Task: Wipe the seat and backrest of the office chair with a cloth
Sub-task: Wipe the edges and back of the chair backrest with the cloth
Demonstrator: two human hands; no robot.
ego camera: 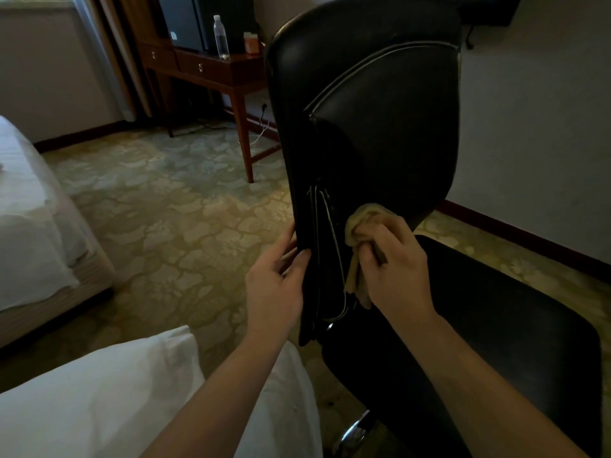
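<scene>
- Pressing tan cloth (357, 223) with my right hand (393, 262), fingers clamped on it, low on backrest (370, 127).
- Left hand (276, 279) grips backrest's left edge.
- Seat (496, 325) lies right, below.

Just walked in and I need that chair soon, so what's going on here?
A person is cleaning the black office chair. The right hand presses a tan cloth against the lower backrest, near its white piping. The left hand grips the backrest's side edge to steady it. The seat has no cloth on it now.
</scene>
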